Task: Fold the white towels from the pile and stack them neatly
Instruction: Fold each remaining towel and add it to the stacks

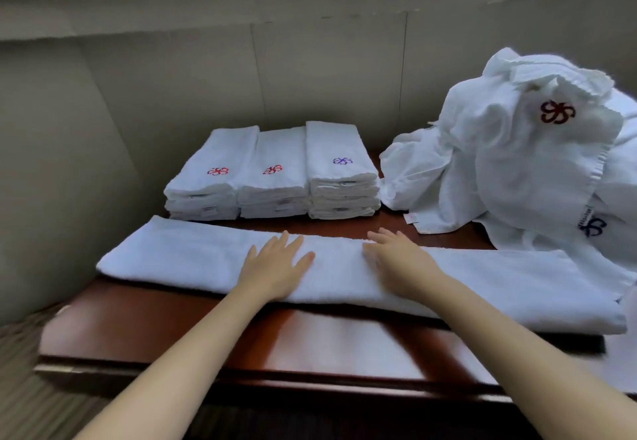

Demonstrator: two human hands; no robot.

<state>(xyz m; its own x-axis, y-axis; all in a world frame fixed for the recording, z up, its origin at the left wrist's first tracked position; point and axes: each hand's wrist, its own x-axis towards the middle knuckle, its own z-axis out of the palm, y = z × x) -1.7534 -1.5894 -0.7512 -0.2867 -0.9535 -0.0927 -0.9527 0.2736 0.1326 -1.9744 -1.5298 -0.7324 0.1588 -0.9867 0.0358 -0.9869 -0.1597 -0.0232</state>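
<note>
A long white towel (179, 257), folded lengthwise into a strip, lies across the red-brown table (165, 322). My left hand (274, 267) rests flat on its middle with straight fingers. Just to the right, my right hand (396, 257) presses the same towel, fingers straight. Behind the strip stand three stacks of folded towels: the left stack (210, 177) and the middle stack (275, 174) carry red logos, the right stack (339, 167) a purple one. A heap of unfolded white towels (517, 157) rises at the right.
A grey panelled wall (206, 77) closes the back and left sides of the table. The table's front edge (241, 376) runs near me, with striped carpet (31, 401) below at the left. The heap spills over the table's right end.
</note>
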